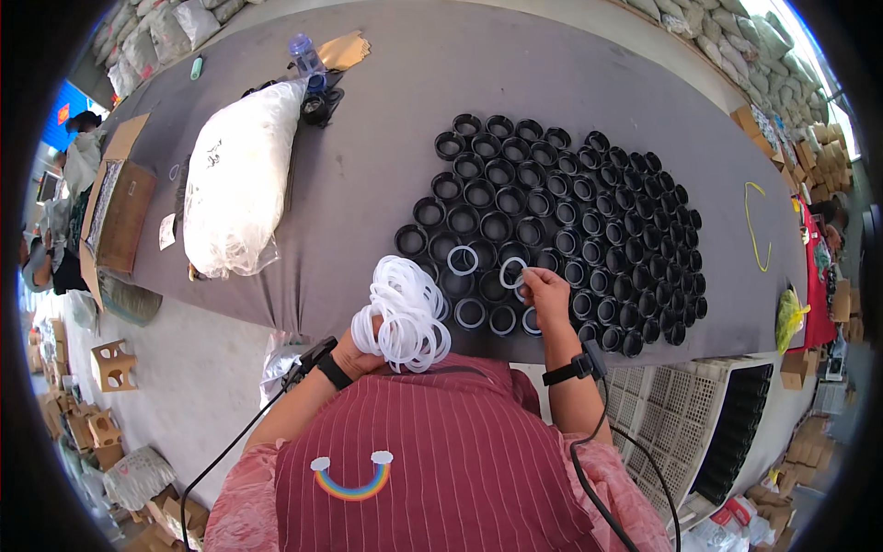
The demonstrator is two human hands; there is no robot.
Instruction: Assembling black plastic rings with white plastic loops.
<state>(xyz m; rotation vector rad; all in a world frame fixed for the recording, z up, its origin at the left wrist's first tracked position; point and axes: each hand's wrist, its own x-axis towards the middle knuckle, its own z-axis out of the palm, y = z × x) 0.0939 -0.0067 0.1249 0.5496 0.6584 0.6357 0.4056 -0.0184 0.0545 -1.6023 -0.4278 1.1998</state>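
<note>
Grey felt-covered table [386,193] fills the view, a workshop floor with cardboard boxes around it. Landmark: the block of black caps [561,230] standing open side up in rows on the table.

Nearest you, on the near-left side of the block, your left hand [363,348] is closed around a thick bundle of white rings [405,313]; keep that bundle off the caps so loose loops do not snag them. At the near edge of the block, your right hand [544,293] pinches a single white ring [512,273] between thumb and fingertips, right over a cap in the near rows. Lay it flat and centred on the cap mouth, then press evenly so it seats and does not tilt.

A few near-row caps already carry rings, e.g. one seated ring [462,260] just left of your right hand; caps further into the block look bare. Work row by row away from you so you skip none, I'd say.

Left of the block lies a big clear bag of white parts [241,175]. Beyond the bag, far-left of the block, stands a blue-capped bottle [305,53]. Right of the block a yellow cord [756,225] lies on the felt.
</note>
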